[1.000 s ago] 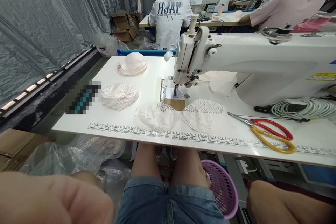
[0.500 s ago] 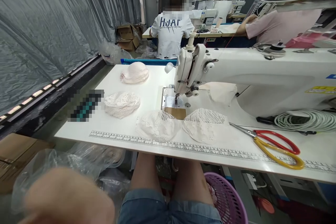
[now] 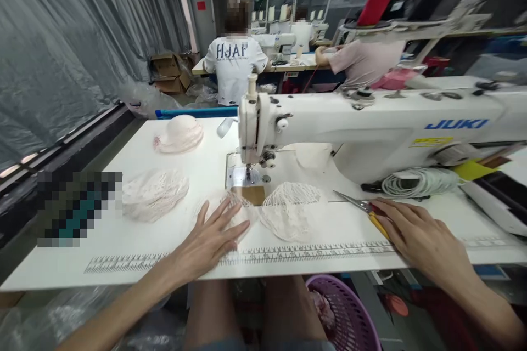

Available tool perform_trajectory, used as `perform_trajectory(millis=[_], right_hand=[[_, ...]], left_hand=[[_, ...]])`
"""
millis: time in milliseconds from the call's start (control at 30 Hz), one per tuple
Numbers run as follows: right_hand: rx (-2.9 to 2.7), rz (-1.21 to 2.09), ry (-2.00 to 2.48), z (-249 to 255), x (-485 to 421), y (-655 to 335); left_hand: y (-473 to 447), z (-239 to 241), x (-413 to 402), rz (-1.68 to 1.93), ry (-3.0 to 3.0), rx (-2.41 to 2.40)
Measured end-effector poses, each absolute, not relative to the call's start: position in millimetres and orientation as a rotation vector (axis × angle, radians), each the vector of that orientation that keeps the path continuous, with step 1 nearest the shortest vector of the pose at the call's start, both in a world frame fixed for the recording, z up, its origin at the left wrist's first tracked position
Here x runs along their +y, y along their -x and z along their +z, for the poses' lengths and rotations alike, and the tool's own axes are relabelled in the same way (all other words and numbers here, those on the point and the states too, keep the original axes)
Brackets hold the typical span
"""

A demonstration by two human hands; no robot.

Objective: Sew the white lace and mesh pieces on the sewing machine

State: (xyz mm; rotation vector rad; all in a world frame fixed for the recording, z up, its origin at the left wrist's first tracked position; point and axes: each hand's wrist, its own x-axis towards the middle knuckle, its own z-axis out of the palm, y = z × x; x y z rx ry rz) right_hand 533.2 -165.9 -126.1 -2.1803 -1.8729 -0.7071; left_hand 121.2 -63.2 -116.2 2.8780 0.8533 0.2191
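Observation:
My left hand (image 3: 212,238) lies flat with fingers spread over a white lace piece (image 3: 252,218), covering much of it. Beside it, a second lace piece (image 3: 288,216) rests untouched on the white table. At the right, my right hand (image 3: 424,236) is closed over the handles of the scissors (image 3: 362,205), whose blades point left toward the lace. The handles are mostly hidden, with a bit of yellow showing. Just behind the lace stands the sewing machine (image 3: 257,126), its needle above the metal plate and a brown piece (image 3: 249,196) in front.
A stack of lace pieces (image 3: 155,193) and pale moulded cups (image 3: 179,134) sit on the left. A coiled light cord (image 3: 420,182) lies under the machine arm. A printed ruler (image 3: 288,255) runs along the front edge. A purple basket (image 3: 349,318) stands below. Other people sit ahead.
Both hands have come onto the table: the left onto the left lace piece, the right onto the scissors' handles. The view has turned rightward. The lace pieces stay in place.

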Motion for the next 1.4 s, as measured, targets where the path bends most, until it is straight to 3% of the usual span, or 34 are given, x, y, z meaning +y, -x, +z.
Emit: perform_trajectory(millis=[133,300,500,600,900,1200,1400], right_hand=[[-1.905,-0.844,2.119,-119,-157,-524],[-2.038,-0.401,1.805,-96,-81,-488],[-1.968,-0.277,1.922,-95,-2,-491],[-1.903,-0.253,1.929,-95,-21,-502],[-1.775,-0.205,2.012,-103,-19,-491],[-1.631,-0.219,1.780,-88,-67,-512],[-1.496,-0.134,1.645,-74,-90,-513]], left_hand=[[-120,-114,-53,0.207,-2.926,0.763],[-125,-106,-39,0.226,-2.971,0.618],[-126,-85,-52,0.402,-2.913,0.659],[-142,-74,-67,0.600,-2.749,0.564],[-268,-64,-53,0.470,-2.425,0.450],[-253,-70,-47,0.455,-2.388,0.665],[-303,-78,-23,0.547,-2.377,0.742]])
